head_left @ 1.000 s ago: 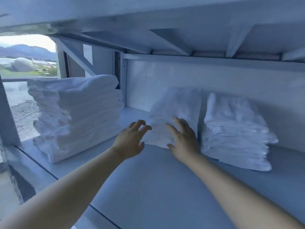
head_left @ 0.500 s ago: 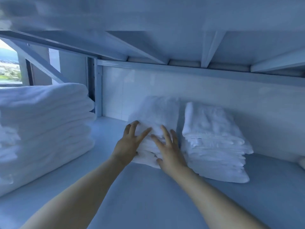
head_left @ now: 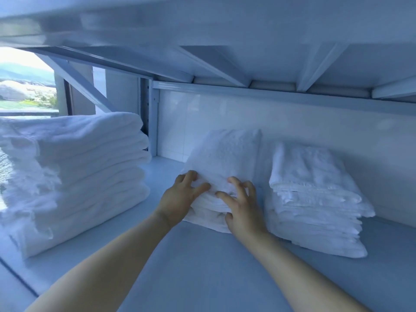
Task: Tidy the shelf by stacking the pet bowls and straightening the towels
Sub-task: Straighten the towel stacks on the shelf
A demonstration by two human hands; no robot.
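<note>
The bare front of the shelf [head_left: 202,273] lies nearest, open board with both forearms reaching across it, so there is free room to draw towels forward. Further in, the left hand [head_left: 180,197] curls its fingers into the front left corner of the middle towel stack [head_left: 225,154], and the right hand [head_left: 244,212] claws bent fingers over the front folds with the thumb against the lower layers; both appear to grasp the stack rather than merely touch it. This stack slumps, its top tilted back and leaning on the back wall [head_left: 315,127], so the step in hand looks like squaring it. It would go best by pinching all layers together, lifting slightly and setting the front folds flush, not dragging only the top towel. The right towel stack [head_left: 315,199] sits just beside the right hand, a narrow gap, with ragged edges that could catch. The large towel stack [head_left: 78,176] on the left stands well apart, leaving sideways room there. The upper shelf [head_left: 225,41] hangs low overhead. No pet bowls are in view.
</note>
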